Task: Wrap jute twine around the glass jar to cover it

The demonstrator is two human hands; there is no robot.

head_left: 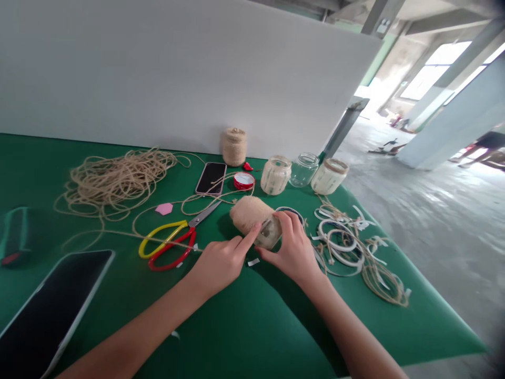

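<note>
Nearest the camera, two bare forearms (138,337) reach across the green table (252,326), the right hand (294,247) curled around the glass end of a jute-wrapped jar (249,216) lying sideways, the left hand (221,266) pressing it with an outstretched forefinger.

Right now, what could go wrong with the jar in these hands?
The glass jar half-wrapped in tan jute twine is held between the left hand and right hand, and its bare glass could slip. The scissors with yellow and red handles lie beside the left hand, so their steel blades could catch the wrapping. A loose strand of twine crossing those handles could snag.
</note>
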